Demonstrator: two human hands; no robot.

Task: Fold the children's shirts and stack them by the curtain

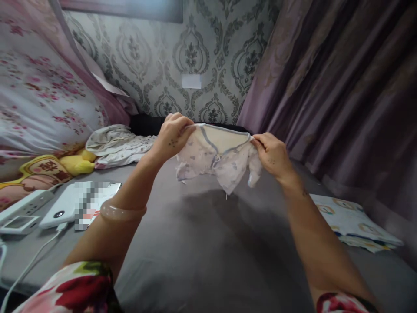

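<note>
A small pale pink baby top (208, 158) with a grey-trimmed V neckline and little ties hangs in the air over the grey bedsheet (195, 252). My left hand (174, 134) pinches it at one shoulder, and my right hand (270, 154) pinches the other shoulder. The neckline is spread between both hands, showing the cream inside of the back. Its sleeves and lower edge dangle loose above the bed. Parts of the fingertips are hidden by the hands themselves.
Left on the bed are a power strip (28, 206), a white device (65, 208) with a cable, a yellow plush toy (78, 163) and crumpled patterned cloth (114, 145). Folded printed cloth (352, 219) lies at right, beside the purple curtain (325, 108).
</note>
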